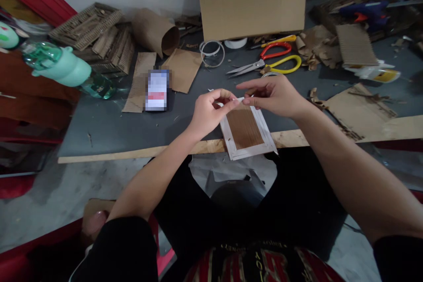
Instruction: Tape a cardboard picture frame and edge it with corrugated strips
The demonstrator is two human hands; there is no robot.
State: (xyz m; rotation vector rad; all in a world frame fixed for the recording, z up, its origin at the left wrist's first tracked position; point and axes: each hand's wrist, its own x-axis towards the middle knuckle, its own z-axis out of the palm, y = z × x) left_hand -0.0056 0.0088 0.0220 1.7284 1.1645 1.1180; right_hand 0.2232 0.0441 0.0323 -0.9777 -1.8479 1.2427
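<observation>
A flat brown cardboard panel (246, 128) with white strips round its border lies at the table's front edge, its near end jutting over the edge. At its far end, my left hand (213, 110) pinches a small white strip (240, 99) between thumb and fingers. My right hand (272, 94) holds the other end of this strip between thumb and a finger, with its index finger stretched to the left above. The hands are almost touching, and they cover part of the panel's far border.
Scissors with red and yellow handles (279, 58) lie beyond the hands. A phone (157, 90), a green bottle (74, 70) and stacked cardboard pieces (99, 37) are at the left. Cardboard scraps (357, 112), a glue bottle (380, 72) and a blue glue gun (368, 12) lie right.
</observation>
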